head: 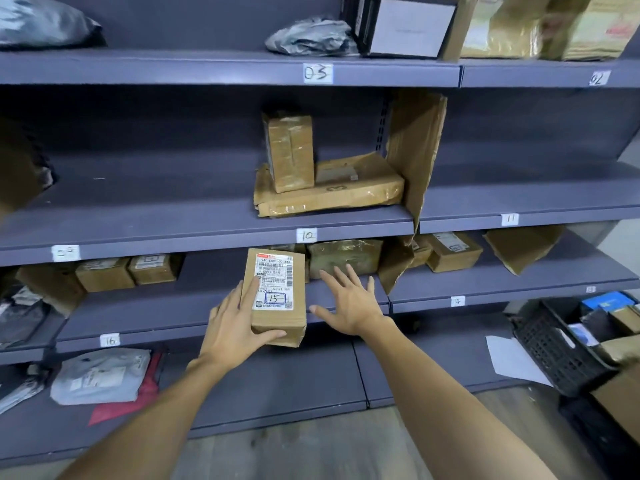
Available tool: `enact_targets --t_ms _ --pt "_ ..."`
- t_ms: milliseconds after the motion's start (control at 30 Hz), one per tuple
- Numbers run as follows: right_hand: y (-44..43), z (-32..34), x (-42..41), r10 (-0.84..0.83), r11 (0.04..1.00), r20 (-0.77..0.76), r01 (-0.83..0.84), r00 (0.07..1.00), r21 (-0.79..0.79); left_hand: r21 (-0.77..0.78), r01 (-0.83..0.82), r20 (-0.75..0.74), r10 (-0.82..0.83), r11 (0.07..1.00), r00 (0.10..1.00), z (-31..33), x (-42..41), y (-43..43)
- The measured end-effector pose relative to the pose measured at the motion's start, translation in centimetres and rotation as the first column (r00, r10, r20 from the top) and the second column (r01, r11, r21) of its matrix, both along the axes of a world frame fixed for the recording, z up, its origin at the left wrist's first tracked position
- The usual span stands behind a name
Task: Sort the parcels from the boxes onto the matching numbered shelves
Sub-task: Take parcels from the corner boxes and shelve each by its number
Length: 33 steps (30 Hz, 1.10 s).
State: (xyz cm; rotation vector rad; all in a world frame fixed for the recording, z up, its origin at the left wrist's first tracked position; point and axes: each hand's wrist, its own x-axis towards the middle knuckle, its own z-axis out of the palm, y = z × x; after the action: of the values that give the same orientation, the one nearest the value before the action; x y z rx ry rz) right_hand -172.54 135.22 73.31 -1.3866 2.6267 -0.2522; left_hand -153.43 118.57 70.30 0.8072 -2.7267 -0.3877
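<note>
Here, left hand (pixel 232 327) fingers clamp the parcel (pixel 277 296); right hand (pixel 349 303) fingers spread apart.

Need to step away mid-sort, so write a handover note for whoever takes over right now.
Left grip holds the parcel marked 15 at the front of the shelf bay between tag 16 and tag 14; no 15 tag shows.
Right grip open, fingers spread beside the parcel, holding nothing.
Done: several parcels already sit on shelves.
Left: set this one down, then sort the parcels remaining in the black crate.
</note>
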Motion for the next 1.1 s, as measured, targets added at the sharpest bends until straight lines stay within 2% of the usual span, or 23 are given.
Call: enact_targets --t_ms 333,500,800,967,1100 --pt "-2.4 -2.4 -4.0 0.008 0.999 0.066 -0.012 0.998 0.047 0.039 -0.048 0.061 0.045 0.998 0.997 -1.3 -5.0 -1.9" --pt "-4.5 -3.2 -5.3 -0.024 0.997 0.078 0.017 0.997 0.081 0.053 -0.052 0.045 0.050 0.997 0.998 -2.1 -6.9 -4.7" --pt "-7.1 -5.4 -6.9 -0.086 0.992 0.060 0.080 0.995 0.095 -0.024 -0.084 0.031 0.085 0.996 0.996 -3.7 -10.5 -9.5" --pt "-7.8 -7.8 -8.5 -0.065 0.991 0.068 0.057 0.996 0.119 -0.003 -0.153 0.058 0.153 0.988 0.987 -4.6 -12.0 -10.3" --pt "-9.0 -9.3 -10.4 0.018 0.995 0.033 -0.021 0.999 0.095 0.013 -0.202 0.015 0.202 0.979 0.979 -5.2 -13.3 -10.6"
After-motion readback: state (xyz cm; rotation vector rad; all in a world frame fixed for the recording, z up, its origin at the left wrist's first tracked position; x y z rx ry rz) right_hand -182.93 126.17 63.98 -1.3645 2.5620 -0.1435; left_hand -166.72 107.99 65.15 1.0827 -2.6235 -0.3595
